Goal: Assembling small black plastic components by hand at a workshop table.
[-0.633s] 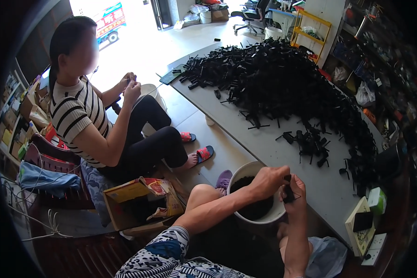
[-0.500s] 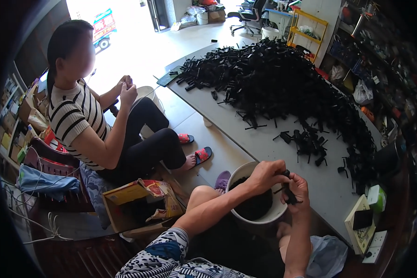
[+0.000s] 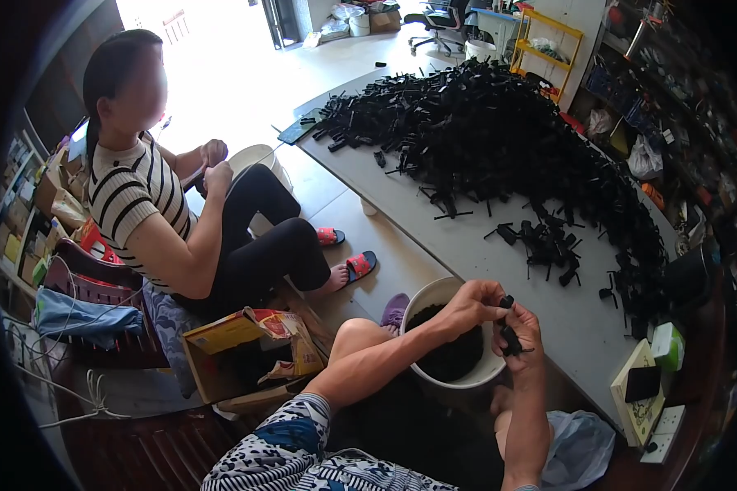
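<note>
My left hand (image 3: 469, 304) and my right hand (image 3: 523, 334) meet over the rim of a white bucket (image 3: 428, 294) that holds black pieces. Together they grip a small black plastic part (image 3: 509, 335), the left pinching its top end and the right cupping it from below. The bucket stands between my knees at the near edge of a grey table (image 3: 483, 270). A big heap of black plastic parts (image 3: 499, 139) covers the far half of that table, with a smaller cluster (image 3: 549, 245) closer to my hands.
A seated person in a striped top (image 3: 139, 204) works with both hands over another white bucket (image 3: 254, 159) to my left. An open cardboard box (image 3: 250, 348) sits on the floor between us. A box and a phone (image 3: 643, 385) lie at the table's right end. Shelves line the right wall.
Both my hands have lifted a little above the bucket rim, and the black part has turned between my fingers. The other person's hands stay together.
</note>
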### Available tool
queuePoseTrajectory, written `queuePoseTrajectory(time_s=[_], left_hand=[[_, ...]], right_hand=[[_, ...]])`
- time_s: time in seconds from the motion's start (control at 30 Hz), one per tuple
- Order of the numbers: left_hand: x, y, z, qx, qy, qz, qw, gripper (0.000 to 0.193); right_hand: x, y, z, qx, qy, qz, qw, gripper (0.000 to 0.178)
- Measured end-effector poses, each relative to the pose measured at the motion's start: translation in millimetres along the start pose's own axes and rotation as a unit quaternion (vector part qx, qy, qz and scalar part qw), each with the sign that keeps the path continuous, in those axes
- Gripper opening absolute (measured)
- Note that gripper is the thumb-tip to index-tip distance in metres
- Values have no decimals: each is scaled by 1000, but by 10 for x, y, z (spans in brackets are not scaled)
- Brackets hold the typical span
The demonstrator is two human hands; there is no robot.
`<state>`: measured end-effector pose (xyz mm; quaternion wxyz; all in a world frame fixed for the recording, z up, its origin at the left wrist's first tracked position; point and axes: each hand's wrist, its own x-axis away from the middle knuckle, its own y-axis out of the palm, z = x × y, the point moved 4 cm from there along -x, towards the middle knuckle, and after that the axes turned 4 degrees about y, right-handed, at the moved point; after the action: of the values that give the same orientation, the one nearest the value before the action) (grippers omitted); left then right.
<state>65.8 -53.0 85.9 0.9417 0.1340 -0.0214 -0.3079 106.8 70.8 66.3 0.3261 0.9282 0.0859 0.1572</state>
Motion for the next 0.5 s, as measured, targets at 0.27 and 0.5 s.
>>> queuePoseTrajectory(time_s=[0.27, 0.5], left_hand=[[36, -9, -104, 95, -19, -49, 994, 8], [-8, -3, -182, -6, -4, -17, 1000, 17]], right_hand=[[57, 200, -266, 299, -172, 40, 938, 30], [49, 87, -158, 341, -191, 95, 916, 17]])
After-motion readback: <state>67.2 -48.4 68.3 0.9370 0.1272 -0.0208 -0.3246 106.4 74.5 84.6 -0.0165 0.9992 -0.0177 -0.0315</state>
